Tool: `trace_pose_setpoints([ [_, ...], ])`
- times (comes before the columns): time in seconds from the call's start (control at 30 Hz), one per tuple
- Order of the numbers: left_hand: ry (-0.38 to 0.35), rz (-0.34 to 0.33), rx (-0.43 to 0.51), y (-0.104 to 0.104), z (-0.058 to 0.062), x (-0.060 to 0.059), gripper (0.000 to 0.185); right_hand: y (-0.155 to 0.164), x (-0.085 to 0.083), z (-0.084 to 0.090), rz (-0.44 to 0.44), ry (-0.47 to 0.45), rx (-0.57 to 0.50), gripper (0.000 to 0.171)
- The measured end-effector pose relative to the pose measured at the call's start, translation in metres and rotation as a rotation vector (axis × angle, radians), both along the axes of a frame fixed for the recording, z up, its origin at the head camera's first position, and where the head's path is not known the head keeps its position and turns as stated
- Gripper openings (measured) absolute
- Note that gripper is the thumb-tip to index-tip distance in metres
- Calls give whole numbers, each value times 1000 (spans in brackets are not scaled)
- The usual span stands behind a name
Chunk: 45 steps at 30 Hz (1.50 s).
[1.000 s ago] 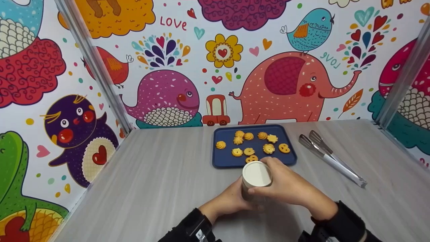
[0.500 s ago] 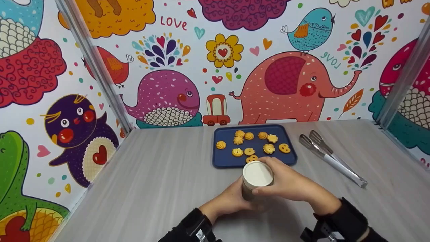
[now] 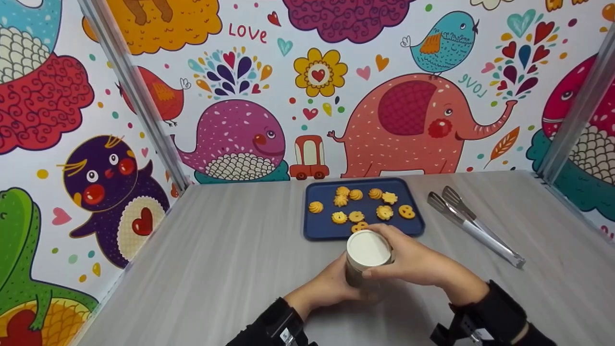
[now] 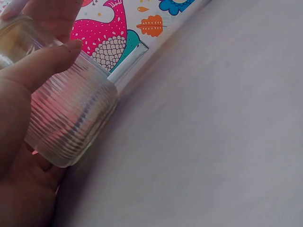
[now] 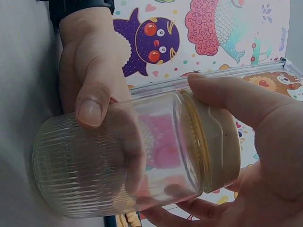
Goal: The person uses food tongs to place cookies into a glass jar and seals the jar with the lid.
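A ribbed clear glass jar (image 5: 123,161) with a cream lid (image 3: 367,248) stands on the grey table near the front. My left hand (image 3: 331,286) wraps round the jar's lower body (image 4: 71,118), thumb across the glass. My right hand (image 3: 413,262) grips the lid (image 5: 218,142) from above, fingers curled round its rim. The jar looks empty. Just behind it lies a dark blue tray (image 3: 317,230) holding several yellow cookies (image 3: 358,205).
Metal tongs (image 3: 473,226) lie on the table to the right of the tray. Colourful cartoon walls close in the back and both sides. Bare grey tabletop (image 3: 226,250) stretches to the left of the jar.
My right hand has turned slightly round the lid, its wrist swinging a little to the right. The jar and left hand stay in place.
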<state>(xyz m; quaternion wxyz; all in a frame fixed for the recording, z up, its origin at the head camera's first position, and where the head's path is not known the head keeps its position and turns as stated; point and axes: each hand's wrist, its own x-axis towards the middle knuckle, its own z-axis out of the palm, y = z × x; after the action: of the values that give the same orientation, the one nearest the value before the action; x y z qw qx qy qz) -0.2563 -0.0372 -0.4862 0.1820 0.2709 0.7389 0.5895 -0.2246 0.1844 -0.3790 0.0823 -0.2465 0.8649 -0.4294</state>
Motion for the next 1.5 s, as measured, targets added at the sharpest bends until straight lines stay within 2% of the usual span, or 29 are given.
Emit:
trace_pose_setpoints([
  [0.13,11,-8,-3,-1,0,0,109,-2,3,1,-28,7,3,96],
  [0.33,10,-26,3,-2,2,-1,113,-10,11,3,-170,83,55,100],
  [0.47,27,-28,4,-2,0,-1,113,-15,14,3,-231,123,78,98],
  [0.67,33,-28,11,-1,-1,-1,112,-18,16,3,-288,112,124,91],
  [0.9,24,-9,-10,-1,1,0,112,-17,14,2,-268,112,134,90],
  [1.27,-11,3,-12,-1,2,0,111,-11,10,2,-175,134,120,90],
  [1.5,6,-31,48,0,0,0,109,-5,5,0,-102,132,78,93],
])
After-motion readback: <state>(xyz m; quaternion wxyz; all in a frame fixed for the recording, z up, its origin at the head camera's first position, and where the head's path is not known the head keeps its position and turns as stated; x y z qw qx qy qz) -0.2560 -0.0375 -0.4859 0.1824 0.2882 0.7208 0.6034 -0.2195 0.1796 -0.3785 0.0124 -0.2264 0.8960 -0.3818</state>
